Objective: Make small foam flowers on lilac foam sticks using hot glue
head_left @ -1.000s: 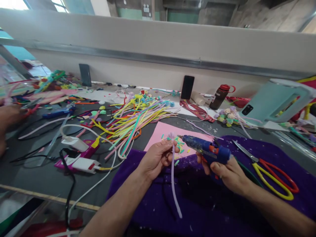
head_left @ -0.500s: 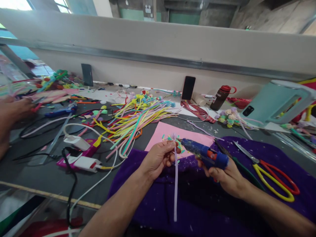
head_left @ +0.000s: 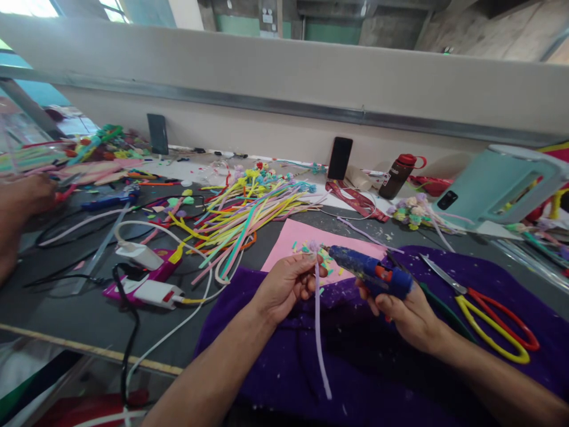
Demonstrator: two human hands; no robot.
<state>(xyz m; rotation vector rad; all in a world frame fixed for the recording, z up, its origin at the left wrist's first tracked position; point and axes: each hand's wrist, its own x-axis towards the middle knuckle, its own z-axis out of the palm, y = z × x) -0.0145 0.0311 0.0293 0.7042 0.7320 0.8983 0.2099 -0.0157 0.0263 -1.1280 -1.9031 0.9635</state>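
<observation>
My left hand (head_left: 284, 286) pinches a lilac pipe cleaner (head_left: 319, 332) near its fluffy top, and the long stem hangs down over a purple cloth (head_left: 355, 362). My right hand (head_left: 406, 314) grips a blue glue gun (head_left: 368, 271). Its nozzle points left and sits just beside the pipe cleaner's top. Under both lies a pink sheet (head_left: 293, 240) strewn with small coloured scraps.
A heap of coloured pipe cleaners (head_left: 240, 216) covers the table's middle. Red-and-yellow scissors (head_left: 489, 311) lie at my right. White chargers and cables (head_left: 146, 279) lie left. Another person's hands (head_left: 22, 207) work at far left. A bottle (head_left: 397, 173), phone (head_left: 339, 158) and teal kettle (head_left: 498, 184) stand behind.
The hanging stem has swung slightly between frames. The glue gun's nozzle stays by the pipe cleaner's top. The other person's hands at far left have shifted.
</observation>
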